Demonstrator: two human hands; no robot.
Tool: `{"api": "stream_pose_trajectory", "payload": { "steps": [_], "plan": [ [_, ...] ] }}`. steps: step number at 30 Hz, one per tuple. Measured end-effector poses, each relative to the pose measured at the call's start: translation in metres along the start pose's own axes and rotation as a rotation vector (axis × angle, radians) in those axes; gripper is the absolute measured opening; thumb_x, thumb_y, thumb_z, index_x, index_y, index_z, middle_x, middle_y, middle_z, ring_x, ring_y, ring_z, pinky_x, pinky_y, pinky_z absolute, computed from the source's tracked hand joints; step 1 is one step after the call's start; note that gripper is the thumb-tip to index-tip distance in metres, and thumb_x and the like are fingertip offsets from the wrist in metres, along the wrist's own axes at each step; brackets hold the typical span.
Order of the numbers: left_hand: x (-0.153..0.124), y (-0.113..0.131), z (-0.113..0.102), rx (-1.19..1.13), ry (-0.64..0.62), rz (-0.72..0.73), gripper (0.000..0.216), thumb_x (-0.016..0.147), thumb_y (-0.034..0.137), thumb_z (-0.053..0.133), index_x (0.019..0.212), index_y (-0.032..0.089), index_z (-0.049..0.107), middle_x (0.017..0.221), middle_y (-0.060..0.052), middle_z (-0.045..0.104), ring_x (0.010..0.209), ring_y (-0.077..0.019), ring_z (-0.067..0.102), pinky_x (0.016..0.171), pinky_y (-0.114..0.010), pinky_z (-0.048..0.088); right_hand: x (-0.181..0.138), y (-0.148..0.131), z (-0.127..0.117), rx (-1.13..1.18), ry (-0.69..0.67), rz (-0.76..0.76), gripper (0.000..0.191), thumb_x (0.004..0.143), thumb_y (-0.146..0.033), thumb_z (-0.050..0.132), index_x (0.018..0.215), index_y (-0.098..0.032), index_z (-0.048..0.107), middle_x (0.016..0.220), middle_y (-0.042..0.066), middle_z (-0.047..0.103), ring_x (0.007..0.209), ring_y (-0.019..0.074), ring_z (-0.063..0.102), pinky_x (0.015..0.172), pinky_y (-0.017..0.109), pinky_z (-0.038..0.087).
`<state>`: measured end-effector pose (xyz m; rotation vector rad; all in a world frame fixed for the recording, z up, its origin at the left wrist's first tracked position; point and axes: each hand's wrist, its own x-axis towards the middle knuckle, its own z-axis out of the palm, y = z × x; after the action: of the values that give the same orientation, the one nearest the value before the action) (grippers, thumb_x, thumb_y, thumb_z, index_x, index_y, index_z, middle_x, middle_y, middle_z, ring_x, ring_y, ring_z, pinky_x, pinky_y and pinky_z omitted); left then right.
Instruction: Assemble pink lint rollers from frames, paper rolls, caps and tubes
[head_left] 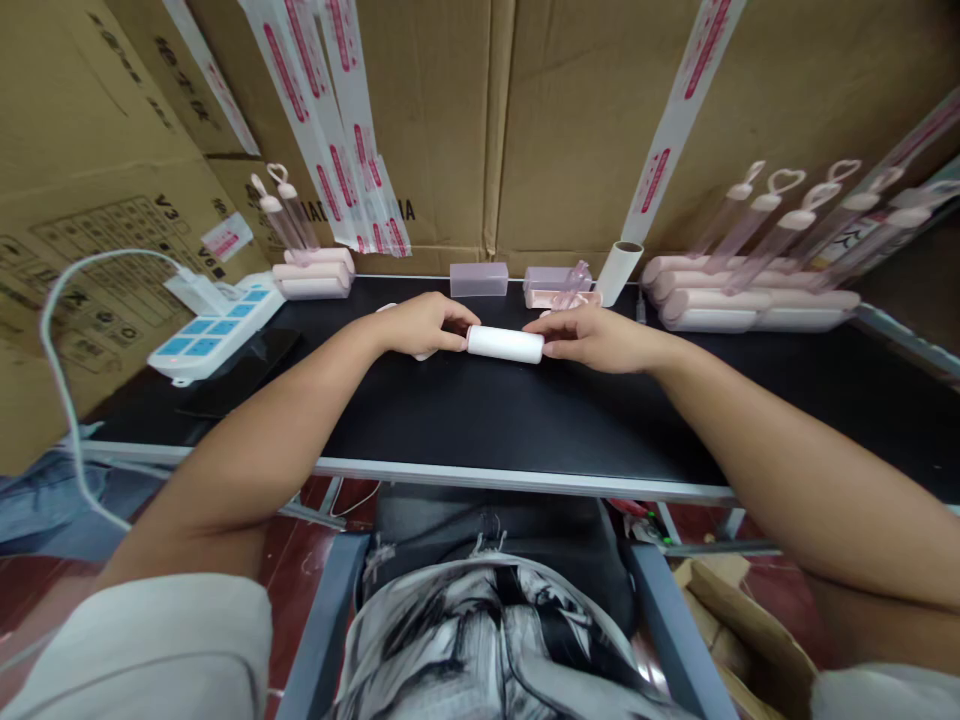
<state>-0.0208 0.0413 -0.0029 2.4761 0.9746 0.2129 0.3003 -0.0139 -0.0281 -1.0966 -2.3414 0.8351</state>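
A smooth white roll (pixel 505 344), cylinder-shaped, lies sideways at the middle of the black table, between my hands. The thumb and fingers of my left hand (pixel 426 325) close on its left end, where a thin pink edge shows. At the right end, my right hand (pixel 596 338) pinches it the same way. A pale flat piece (pixel 424 355) sticks out from under my left hand, mostly hidden. Just behind my right fingers sit a pink part (pixel 583 299) and a clear pinkish piece (pixel 574 280).
Two translucent lilac boxes (pixel 478 280) stand along the back. A hollow white tube (pixel 619 275) leans beside them. Pink rollers with heart-loop tops are stacked at right (pixel 720 310) and left (pixel 311 283). A power strip (pixel 214 330) and dark phone-like slab (pixel 247 375) lie left.
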Motion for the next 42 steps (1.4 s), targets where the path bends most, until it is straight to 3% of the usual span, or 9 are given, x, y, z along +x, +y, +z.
{"api": "stream_pose_trajectory", "payload": {
  "steps": [8, 12, 16, 19, 22, 25, 28, 36, 42],
  "plan": [
    [0.001, 0.0, -0.001, -0.017, -0.005, -0.045, 0.053, 0.084, 0.034, 0.076, 0.134, 0.02, 0.08, 0.131, -0.006, 0.083, 0.12, -0.0246, 0.078, 0.11, -0.032, 0.054, 0.001, -0.005, 0.003, -0.036, 0.048, 0.071, 0.055, 0.086, -0.032, 0.069, 0.138, -0.018, 0.077, 0.13, 0.01, 0.082, 0.119, 0.0307, 0.075, 0.111, 0.046, 0.057],
    [0.0, -0.002, -0.002, -0.057, -0.011, -0.103, 0.074, 0.082, 0.035, 0.079, 0.153, 0.016, 0.066, 0.142, -0.012, 0.079, 0.127, -0.0266, 0.076, 0.115, -0.035, 0.052, 0.0, 0.001, 0.002, -0.046, 0.075, 0.104, 0.06, 0.083, -0.031, 0.07, 0.142, -0.018, 0.072, 0.116, 0.009, 0.085, 0.109, 0.03, 0.077, 0.106, 0.046, 0.058],
    [-0.003, -0.004, -0.005, -0.059, -0.041, -0.144, 0.082, 0.082, 0.037, 0.079, 0.158, 0.017, 0.057, 0.137, -0.012, 0.081, 0.116, -0.0253, 0.078, 0.107, -0.035, 0.055, -0.001, 0.002, 0.001, -0.039, 0.056, 0.124, 0.055, 0.082, -0.035, 0.073, 0.135, -0.019, 0.07, 0.108, 0.009, 0.085, 0.099, 0.028, 0.078, 0.097, 0.043, 0.058],
    [-0.006, -0.004, -0.007, -0.062, -0.034, -0.156, 0.073, 0.08, 0.037, 0.078, 0.148, 0.018, 0.062, 0.126, -0.009, 0.084, 0.105, -0.0226, 0.079, 0.096, -0.031, 0.055, -0.003, -0.002, -0.003, -0.116, 0.052, 0.173, 0.044, 0.081, -0.037, 0.076, 0.122, -0.021, 0.069, 0.104, 0.008, 0.084, 0.091, 0.0268, 0.076, 0.087, 0.04, 0.057],
    [-0.007, -0.003, -0.011, 0.028, -0.011, -0.133, 0.045, 0.078, 0.038, 0.076, 0.119, 0.019, 0.077, 0.114, -0.005, 0.085, 0.097, -0.0206, 0.077, 0.084, -0.028, 0.052, -0.009, -0.009, -0.009, -0.234, 0.098, 0.188, 0.031, 0.083, -0.037, 0.076, 0.109, -0.023, 0.071, 0.1, 0.007, 0.082, 0.09, 0.0264, 0.075, 0.085, 0.039, 0.055],
    [-0.008, -0.002, -0.016, 0.172, 0.01, -0.175, 0.03, 0.081, 0.042, 0.074, 0.099, 0.02, 0.083, 0.096, -0.002, 0.083, 0.083, -0.0181, 0.07, 0.074, -0.028, 0.046, -0.012, -0.018, -0.013, -0.268, 0.251, 0.175, 0.019, 0.087, -0.039, 0.074, 0.096, -0.023, 0.072, 0.099, 0.006, 0.08, 0.089, 0.0256, 0.073, 0.084, 0.038, 0.053],
    [-0.004, -0.003, -0.017, 0.288, 0.078, -0.264, 0.027, 0.086, 0.041, 0.071, 0.097, 0.021, 0.086, 0.09, -0.003, 0.082, 0.076, -0.0175, 0.067, 0.07, -0.029, 0.042, -0.003, -0.03, -0.011, -0.281, 0.389, 0.191, 0.018, 0.092, -0.04, 0.072, 0.087, -0.022, 0.071, 0.092, 0.006, 0.079, 0.082, 0.0238, 0.07, 0.08, 0.038, 0.052],
    [0.014, -0.001, -0.002, 0.581, 0.072, -0.299, 0.035, 0.099, 0.037, 0.061, 0.117, 0.026, 0.089, 0.121, -0.01, 0.086, 0.12, -0.0322, 0.075, 0.1, -0.04, 0.052, 0.079, -0.045, 0.022, -0.64, 0.179, 0.267, 0.017, 0.097, -0.032, 0.072, 0.091, -0.02, 0.083, 0.101, 0.012, 0.083, 0.097, 0.0292, 0.075, 0.079, 0.038, 0.05],
    [0.008, 0.001, -0.002, 0.488, 0.014, -0.29, 0.04, 0.102, 0.033, 0.056, 0.13, 0.033, 0.085, 0.14, -0.001, 0.081, 0.132, -0.0275, 0.072, 0.108, -0.036, 0.052, 0.09, -0.053, 0.025, -0.646, 0.151, 0.245, 0.031, 0.103, -0.035, 0.062, 0.091, -0.018, 0.085, 0.101, 0.016, 0.084, 0.098, 0.0315, 0.076, 0.081, 0.039, 0.051]
  ]
}}
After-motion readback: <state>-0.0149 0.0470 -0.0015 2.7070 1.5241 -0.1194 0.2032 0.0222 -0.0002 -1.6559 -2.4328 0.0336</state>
